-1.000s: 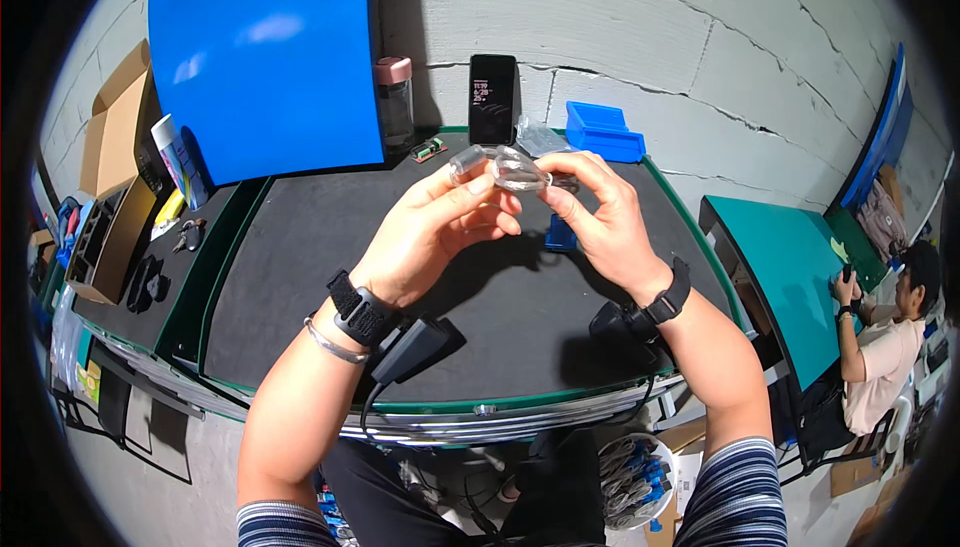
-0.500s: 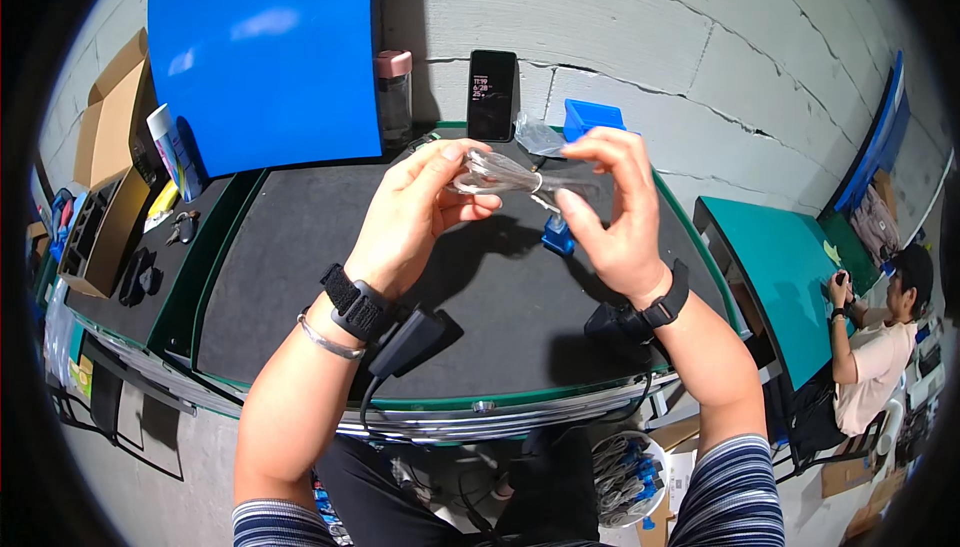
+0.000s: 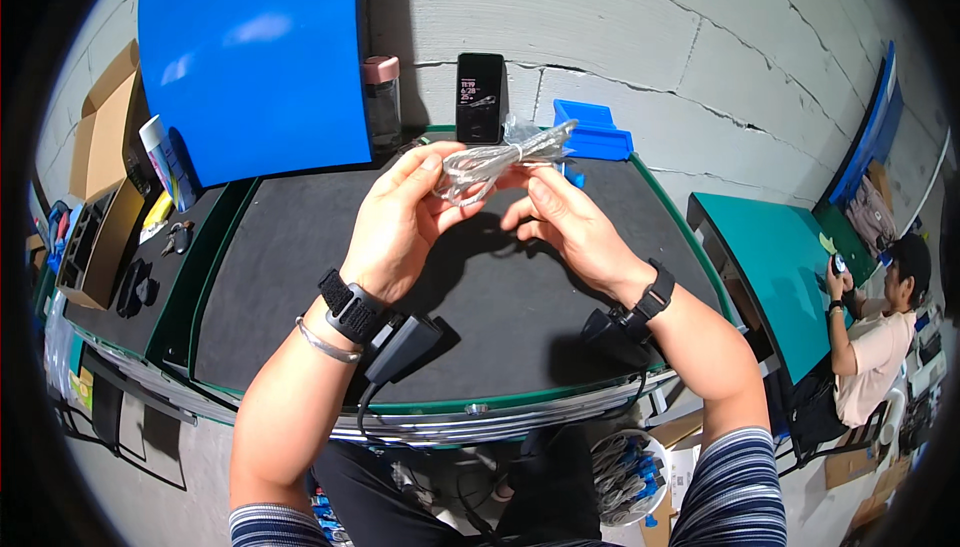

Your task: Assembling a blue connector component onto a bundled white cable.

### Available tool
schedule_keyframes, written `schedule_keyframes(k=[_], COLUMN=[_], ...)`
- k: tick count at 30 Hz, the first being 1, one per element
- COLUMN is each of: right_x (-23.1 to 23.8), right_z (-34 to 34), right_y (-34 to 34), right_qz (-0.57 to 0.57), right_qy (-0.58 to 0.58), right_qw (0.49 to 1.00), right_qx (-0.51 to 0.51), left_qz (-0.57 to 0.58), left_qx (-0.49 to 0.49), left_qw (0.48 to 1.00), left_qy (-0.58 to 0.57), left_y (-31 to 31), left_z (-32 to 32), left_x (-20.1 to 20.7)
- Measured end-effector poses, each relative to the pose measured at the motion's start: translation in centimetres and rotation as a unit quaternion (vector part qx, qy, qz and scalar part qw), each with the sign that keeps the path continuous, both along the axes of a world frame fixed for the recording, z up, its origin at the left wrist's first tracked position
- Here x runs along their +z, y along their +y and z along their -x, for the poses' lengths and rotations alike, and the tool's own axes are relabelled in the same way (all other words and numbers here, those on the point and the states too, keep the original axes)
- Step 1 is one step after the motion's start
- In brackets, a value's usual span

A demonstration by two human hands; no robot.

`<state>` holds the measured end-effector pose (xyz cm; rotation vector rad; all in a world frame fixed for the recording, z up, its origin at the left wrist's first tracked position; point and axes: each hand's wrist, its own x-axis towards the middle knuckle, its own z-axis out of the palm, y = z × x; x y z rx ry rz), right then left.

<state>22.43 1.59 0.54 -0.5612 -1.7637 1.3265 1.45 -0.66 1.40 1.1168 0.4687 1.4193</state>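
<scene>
While it is being held up above the middle of the dark counter, a coiled clear cable in a thin see-through bag is sitting between both hands. The left hand is pinching the left end of the bundle between thumb and fingertips, so its grip is closing on the cable. The right hand is touching the bundle from below with loosely curled fingers, supporting more than clenching. To handle it well, the hands are probably best keeping the coil level and gripping the bag lightly, so the loops are not slipping apart. Behind the cable, a black phone is standing upright against the grey wall, with a blue tray just to its right and a large blue board leaning to the left.
</scene>
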Motion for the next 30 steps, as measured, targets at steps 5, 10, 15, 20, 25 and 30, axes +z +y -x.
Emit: schedule_keyframes(k=[5,10,15,20,25,30], right_x=[-0.2,-0.1,-0.9,-1.5,-1.4,-1.2], right_z=[0.0,-0.8,-0.6,0.0,-0.2,-0.2], right_y=[0.6,1.3,1.6,1.1,0.4,0.7], right_qz=[0.067,0.025,-0.092,-0.129,-0.196,-0.083], right_qy=[0.148,0.080,-0.101,-0.078,-0.158,-0.139], right_qw=[0.987,0.996,0.985,0.985,0.966,0.987], right_qx=[0.006,-0.024,-0.105,-0.080,-0.065,-0.028], left_qz=[0.065,-0.029,-0.134,-0.084,-0.057,-0.065], left_qx=[-0.080,-0.017,0.090,0.051,-0.053,-0.050], left_qw=[0.970,0.954,0.946,0.932,0.946,0.934], left_qy=[0.222,0.298,0.280,0.349,0.314,0.348], left_y=[0.1,-0.3,-0.4,0.4,0.4,0.1], left_z=[-0.3,-0.5,-0.3,-0.4,-0.3,-0.5], left_x=[-0.7,-0.5,-0.2,-0.9,-1.3,-1.0])
